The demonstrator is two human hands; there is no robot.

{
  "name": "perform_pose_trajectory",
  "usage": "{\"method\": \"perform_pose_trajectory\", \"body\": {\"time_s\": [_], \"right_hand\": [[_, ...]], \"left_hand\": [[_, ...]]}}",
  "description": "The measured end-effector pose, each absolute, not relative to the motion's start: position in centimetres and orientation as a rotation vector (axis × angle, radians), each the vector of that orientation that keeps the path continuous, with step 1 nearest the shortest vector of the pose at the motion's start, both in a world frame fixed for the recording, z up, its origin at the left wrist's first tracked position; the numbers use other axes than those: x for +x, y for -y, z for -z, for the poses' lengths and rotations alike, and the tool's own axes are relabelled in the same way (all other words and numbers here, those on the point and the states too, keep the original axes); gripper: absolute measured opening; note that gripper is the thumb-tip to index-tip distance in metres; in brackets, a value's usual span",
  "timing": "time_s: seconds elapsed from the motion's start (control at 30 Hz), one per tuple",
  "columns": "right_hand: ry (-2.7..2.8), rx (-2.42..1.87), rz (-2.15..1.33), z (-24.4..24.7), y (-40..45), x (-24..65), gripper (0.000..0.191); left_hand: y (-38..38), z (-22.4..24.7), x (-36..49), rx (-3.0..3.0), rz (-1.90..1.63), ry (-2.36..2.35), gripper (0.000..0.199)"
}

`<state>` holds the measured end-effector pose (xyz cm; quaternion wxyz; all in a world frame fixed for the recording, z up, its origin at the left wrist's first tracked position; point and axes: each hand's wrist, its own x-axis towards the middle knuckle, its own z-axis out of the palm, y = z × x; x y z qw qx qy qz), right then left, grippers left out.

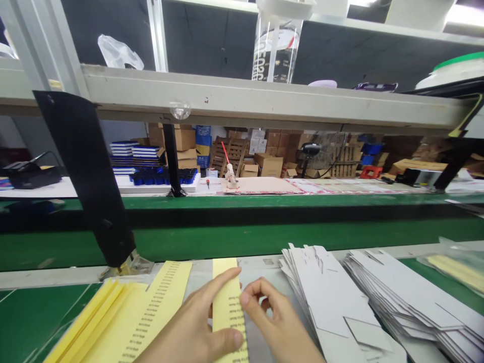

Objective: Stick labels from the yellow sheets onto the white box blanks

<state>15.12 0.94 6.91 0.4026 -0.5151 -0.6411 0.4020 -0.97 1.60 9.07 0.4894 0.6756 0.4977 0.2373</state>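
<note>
A yellow label strip [226, 297] with a column of small black print runs away from me over the table. My left hand [204, 322] lies across it, thumb on its face and fingers along the far part, gripping it. My right hand [270, 317] is at the strip's right edge, with thumb and index finger pinched together; whatever is between those fingertips is too small to make out. Left of my hands lie more yellow label sheets [155, 307], some folded in a stack. To the right is a pile of flat white die-cut cartons [328, 292].
A second pile of flat cartons [416, 297] and a plastic bag with yellow strips [457, 269] lie farther right. Beyond the table runs a green conveyor belt [227, 237]. A black-covered post [88, 176] stands at left, and a shelf beam [227, 98] crosses above.
</note>
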Motion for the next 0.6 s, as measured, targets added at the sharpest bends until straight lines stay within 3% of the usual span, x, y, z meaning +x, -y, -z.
{"method": "perform_pose_trajectory", "body": {"time_s": [0.3,0.43,0.6], "right_hand": [[1.566,-1.268,-0.958,-5.7,-1.2,15.3,0.021],[1.449,-1.403,-1.125,-3.0,-2.2,16.2,0.03],[1.489,-1.58,-1.085,0.0,-3.2,17.2,0.03]], "left_hand": [[-1.9,-7.4,-0.7,1.734,-0.46,-1.368,0.073],[-2.8,-5.2,-0.3,1.683,-0.366,-1.481,0.077],[-3.4,-3.8,-0.3,1.662,-0.346,-1.475,0.077]]}}
